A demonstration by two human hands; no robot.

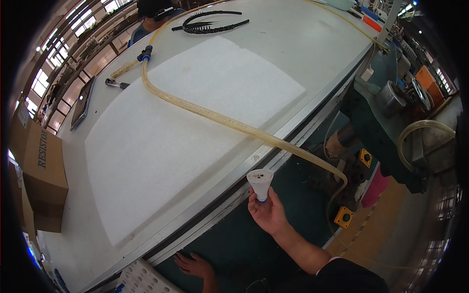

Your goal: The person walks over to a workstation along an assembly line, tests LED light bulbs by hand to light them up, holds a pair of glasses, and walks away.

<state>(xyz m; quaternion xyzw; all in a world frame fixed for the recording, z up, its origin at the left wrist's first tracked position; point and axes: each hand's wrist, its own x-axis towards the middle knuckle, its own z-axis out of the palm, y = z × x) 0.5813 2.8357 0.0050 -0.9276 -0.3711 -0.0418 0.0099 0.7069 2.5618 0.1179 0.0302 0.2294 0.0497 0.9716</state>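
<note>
**Pale grey counter (305, 49) in view, right hand (267, 215) loaded!**

A large white sheet (146, 161) covers much of it, a yellowish translucent hose (205, 113) snaking across. There, fingers wrapped round its narrow end, that hand holds up a white cone-shaped piece (260, 184), wide end upward, beside the counter's edge! Over to the left hand (196, 266): fingers parted, nothing visible in its grasp, near a white perforated tray (141, 282).

White bulb housing (261, 189) — wide-end up
</note>
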